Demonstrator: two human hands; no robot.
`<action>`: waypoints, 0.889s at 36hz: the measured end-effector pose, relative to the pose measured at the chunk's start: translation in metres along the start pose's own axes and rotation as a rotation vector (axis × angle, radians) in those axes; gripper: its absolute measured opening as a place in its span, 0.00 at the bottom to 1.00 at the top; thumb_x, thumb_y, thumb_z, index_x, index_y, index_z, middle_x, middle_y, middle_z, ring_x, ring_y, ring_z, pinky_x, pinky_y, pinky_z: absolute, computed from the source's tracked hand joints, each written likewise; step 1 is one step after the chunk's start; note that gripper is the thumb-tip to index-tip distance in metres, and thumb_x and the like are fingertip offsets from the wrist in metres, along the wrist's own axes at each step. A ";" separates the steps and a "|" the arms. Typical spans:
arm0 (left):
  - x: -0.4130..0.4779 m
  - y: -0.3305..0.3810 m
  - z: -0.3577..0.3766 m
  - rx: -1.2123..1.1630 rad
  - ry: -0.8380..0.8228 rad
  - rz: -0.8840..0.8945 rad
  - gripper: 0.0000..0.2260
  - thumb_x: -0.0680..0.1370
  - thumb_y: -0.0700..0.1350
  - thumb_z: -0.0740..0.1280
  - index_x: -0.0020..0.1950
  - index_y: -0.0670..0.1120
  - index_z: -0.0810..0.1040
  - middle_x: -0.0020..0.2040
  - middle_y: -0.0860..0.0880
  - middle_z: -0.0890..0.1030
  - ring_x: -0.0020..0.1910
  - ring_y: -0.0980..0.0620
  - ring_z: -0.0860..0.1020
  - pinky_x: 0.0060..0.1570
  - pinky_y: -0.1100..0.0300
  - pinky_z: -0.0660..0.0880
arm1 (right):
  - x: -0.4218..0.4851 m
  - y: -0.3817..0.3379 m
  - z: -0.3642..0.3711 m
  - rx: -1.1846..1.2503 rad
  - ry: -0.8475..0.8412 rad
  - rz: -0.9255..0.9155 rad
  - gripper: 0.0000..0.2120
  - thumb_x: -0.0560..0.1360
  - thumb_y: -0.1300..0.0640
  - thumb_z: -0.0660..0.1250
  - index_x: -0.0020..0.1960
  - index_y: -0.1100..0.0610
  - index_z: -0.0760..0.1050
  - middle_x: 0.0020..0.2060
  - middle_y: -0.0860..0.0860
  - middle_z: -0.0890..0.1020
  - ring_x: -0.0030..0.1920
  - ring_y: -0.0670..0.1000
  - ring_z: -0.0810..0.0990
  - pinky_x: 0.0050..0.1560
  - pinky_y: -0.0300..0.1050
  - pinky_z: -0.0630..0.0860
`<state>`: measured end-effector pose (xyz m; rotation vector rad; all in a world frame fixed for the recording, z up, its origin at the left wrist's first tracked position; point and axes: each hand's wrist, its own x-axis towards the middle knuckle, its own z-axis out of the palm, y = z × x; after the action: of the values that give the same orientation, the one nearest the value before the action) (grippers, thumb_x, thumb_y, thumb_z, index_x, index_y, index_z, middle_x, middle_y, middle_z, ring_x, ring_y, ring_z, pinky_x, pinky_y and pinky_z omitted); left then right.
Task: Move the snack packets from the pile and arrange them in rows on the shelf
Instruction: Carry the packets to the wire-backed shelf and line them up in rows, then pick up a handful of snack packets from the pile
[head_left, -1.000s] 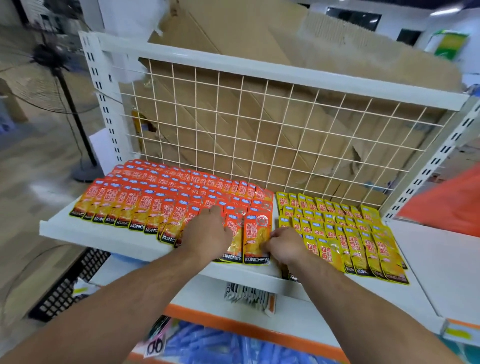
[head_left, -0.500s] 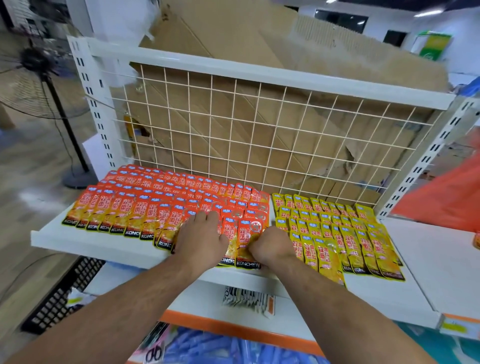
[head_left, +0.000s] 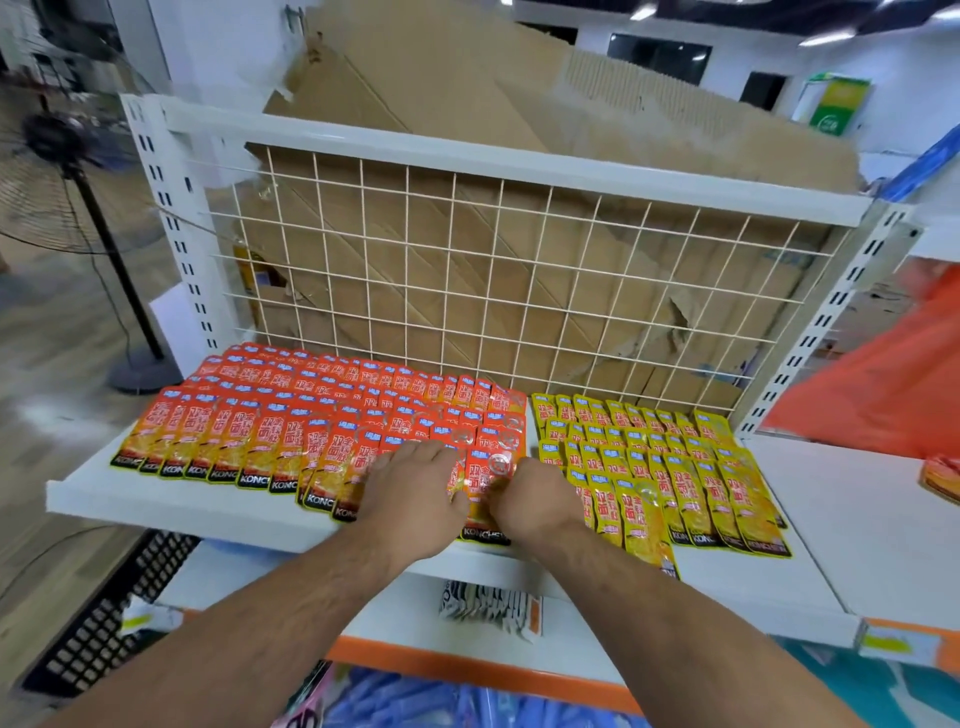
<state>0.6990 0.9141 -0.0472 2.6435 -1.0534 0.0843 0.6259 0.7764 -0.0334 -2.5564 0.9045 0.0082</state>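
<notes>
Our left hand (head_left: 410, 493) lies flat with straight fingers pressing on the orange packets (head_left: 291, 436). Our right hand (head_left: 530, 506) is curled, thumb and fingers pinching the right edge of the front orange packet (head_left: 485, 478) that shows between the two hands. That packet sits at the front lip of the white shelf (head_left: 182, 512), closing the nearest orange row. On the black band below our knuckles we read "KONCHEW", and the same word repeats, partly cut off, along the row stretching left of the left hand. Each packet also carries large Chinese characters and a small blue label at its top, too blurred to read. Just right of the right hand lie the yellow packets (head_left: 675, 467) in rows, with the same black band. Beyond both hands stands the wire grid (head_left: 467, 260) with cardboard (head_left: 467, 104) behind it. Compared with a second ago, the hands have drawn closer together, so less of the orange front row shows between them.
</notes>
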 end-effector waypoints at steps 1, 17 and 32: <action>0.001 0.002 0.000 -0.010 0.003 0.006 0.25 0.78 0.56 0.60 0.75 0.52 0.68 0.73 0.53 0.70 0.71 0.49 0.66 0.70 0.51 0.60 | -0.002 0.001 -0.002 -0.015 0.016 -0.021 0.12 0.76 0.49 0.64 0.55 0.54 0.77 0.51 0.52 0.83 0.51 0.57 0.82 0.45 0.45 0.76; 0.014 0.099 0.021 0.004 -0.156 0.187 0.27 0.82 0.59 0.55 0.79 0.53 0.59 0.80 0.50 0.60 0.79 0.46 0.54 0.77 0.48 0.49 | -0.036 0.121 -0.049 -0.346 0.115 -0.102 0.33 0.75 0.36 0.61 0.77 0.45 0.61 0.78 0.49 0.61 0.76 0.56 0.59 0.72 0.57 0.63; 0.003 0.308 0.064 0.044 -0.157 0.327 0.31 0.76 0.64 0.51 0.78 0.55 0.61 0.79 0.49 0.61 0.77 0.46 0.58 0.76 0.49 0.55 | -0.102 0.317 -0.138 -0.268 0.188 -0.028 0.32 0.76 0.37 0.61 0.77 0.46 0.63 0.77 0.50 0.64 0.74 0.56 0.63 0.71 0.52 0.66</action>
<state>0.4882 0.6810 -0.0313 2.5231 -1.5460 -0.0326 0.3362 0.5625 -0.0166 -2.8560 0.9948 -0.1306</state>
